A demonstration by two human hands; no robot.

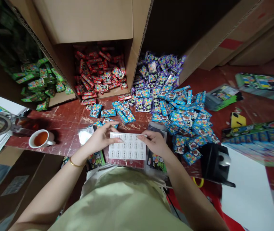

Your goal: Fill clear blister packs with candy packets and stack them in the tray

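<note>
Over the scuffed red table, we hold a flat white sticker sheet [128, 146] printed with rows of round labels.
Our left hand [100, 138] pinches its upper left edge, our right hand [154, 142] its right corner. Beyond lie glossy little blue packets [187, 115], red packets [98, 75] spilling from a cardboard box [88, 22], and a cup of tea [40, 139] at left.

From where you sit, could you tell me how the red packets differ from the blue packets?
The red packets lie mostly inside an open cardboard box; the blue packets are spread loose over the red tabletop. The red packets lie farther from both hands; the blue packets reach close to the right hand. The blue heap looks wider. Both are small printed packets in jumbled heaps.
</note>
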